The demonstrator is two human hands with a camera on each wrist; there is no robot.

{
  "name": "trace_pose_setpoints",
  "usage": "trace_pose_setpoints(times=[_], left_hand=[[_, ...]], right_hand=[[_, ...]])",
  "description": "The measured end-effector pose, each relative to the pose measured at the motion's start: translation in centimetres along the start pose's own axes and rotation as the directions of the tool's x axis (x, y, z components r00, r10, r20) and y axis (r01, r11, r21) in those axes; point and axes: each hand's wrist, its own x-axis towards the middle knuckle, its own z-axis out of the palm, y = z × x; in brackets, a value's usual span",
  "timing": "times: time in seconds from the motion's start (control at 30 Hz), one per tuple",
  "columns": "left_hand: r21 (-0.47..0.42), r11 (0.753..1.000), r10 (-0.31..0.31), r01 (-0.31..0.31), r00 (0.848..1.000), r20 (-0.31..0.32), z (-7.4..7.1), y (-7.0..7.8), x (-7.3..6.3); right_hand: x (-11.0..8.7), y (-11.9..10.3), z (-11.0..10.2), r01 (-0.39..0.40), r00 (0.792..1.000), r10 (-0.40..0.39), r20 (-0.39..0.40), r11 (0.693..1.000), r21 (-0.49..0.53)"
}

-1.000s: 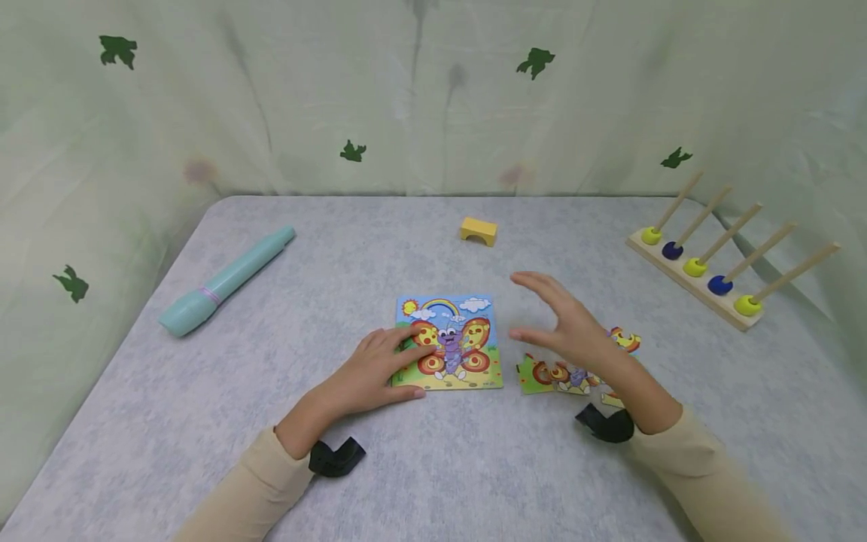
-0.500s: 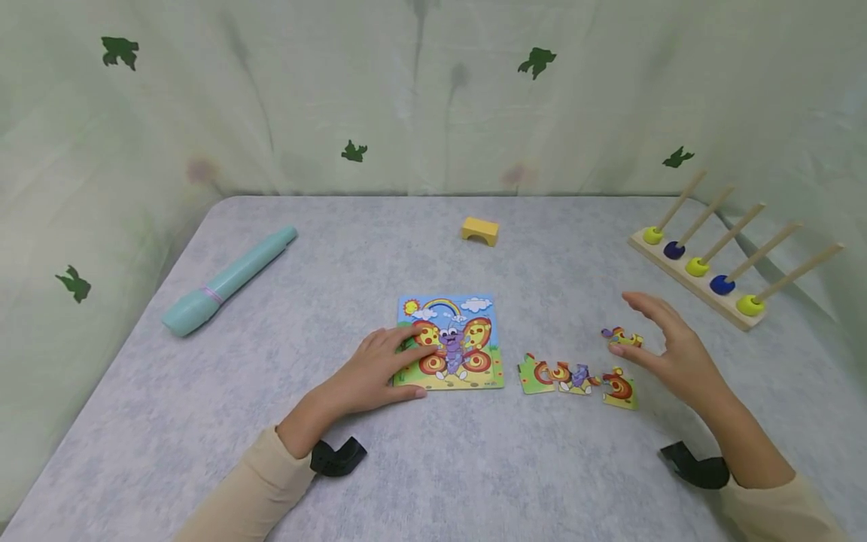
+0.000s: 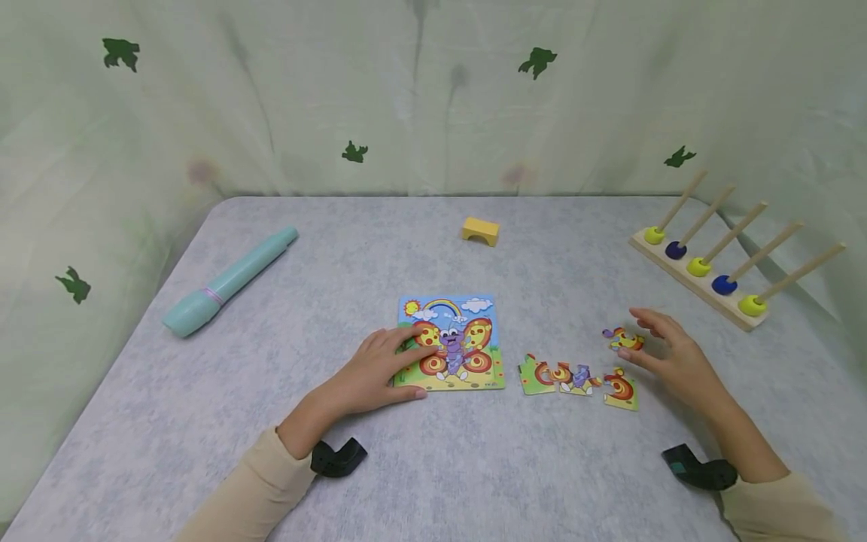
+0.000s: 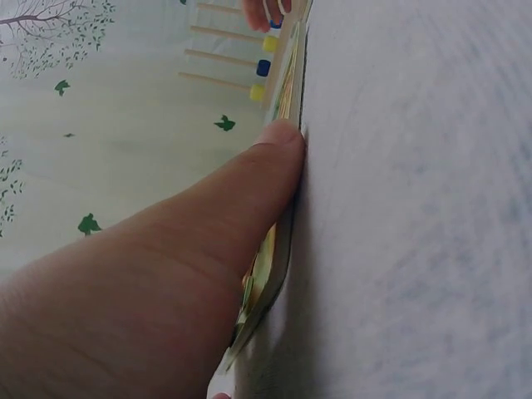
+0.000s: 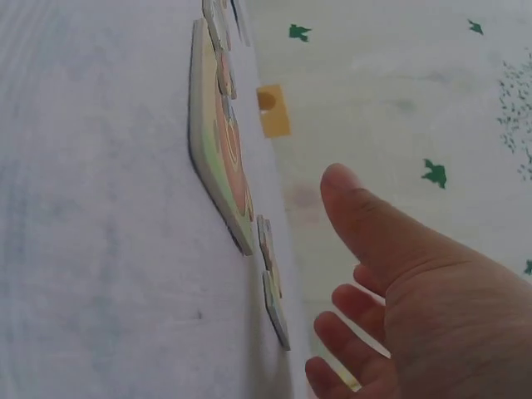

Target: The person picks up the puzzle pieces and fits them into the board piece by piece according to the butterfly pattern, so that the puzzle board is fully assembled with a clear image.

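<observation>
In the head view my left hand [image 3: 372, 369] rests on the left part of a square butterfly puzzle board [image 3: 484, 363], its fingers extended over the picture. The left wrist view shows that thumb [image 4: 278, 137] at the board's edge. My right hand [image 3: 680, 369] hovers beside a loose butterfly puzzle piece [image 3: 633, 342], thumb and fingers apart around its right side. Nearer me lies another loose piece [image 3: 620, 391] with a red and yellow wing. Farther left are a green-edged piece [image 3: 535, 380] and a piece with the purple body [image 3: 579, 380], adjoining each other.
A yellow arched block [image 3: 480, 230] sits toward the back. At the right stands a wooden peg rack [image 3: 698, 282] with yellow and blue beads. A teal tapered object with a pink band [image 3: 237, 276] lies at the left. Patterned fabric [image 3: 433, 98] hangs behind the table.
My right hand has moved right, off the pieces it was covering, and lowered beside the upper right piece; its thumb and fingers have drawn closer together. The left hand has stayed on the board.
</observation>
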Motion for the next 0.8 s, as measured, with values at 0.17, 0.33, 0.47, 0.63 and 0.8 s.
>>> trace_pose_setpoints(times=[0.17,0.33,0.47,0.63,0.8], left_hand=[[-0.005,1.000,-0.003,0.003,1.000,-0.003,-0.1,0.0,0.1],[-0.005,1.000,-0.011,0.011,1.000,0.005,0.0,0.0,0.1],[-0.013,1.000,-0.011,0.011,1.000,0.008,0.0,0.0,0.0],[-0.018,1.000,-0.011,0.011,1.000,0.008,0.0,0.0,0.0],[-0.017,1.000,-0.010,0.010,1.000,0.004,0.0,0.0,0.0]], right_hand=[[0.1,1.2,0.3,-0.003,1.000,0.004,0.024,1.000,-0.022],[0.3,1.9,0.3,0.007,0.998,-0.005,0.063,0.999,-0.032],[0.3,1.9,0.4,0.002,0.996,0.002,0.086,0.999,-0.050],[0.4,1.8,0.4,-0.012,0.995,0.019,0.100,0.997,-0.073],[0.5,1.5,0.5,-0.017,0.994,0.026,0.109,0.996,-0.087]])
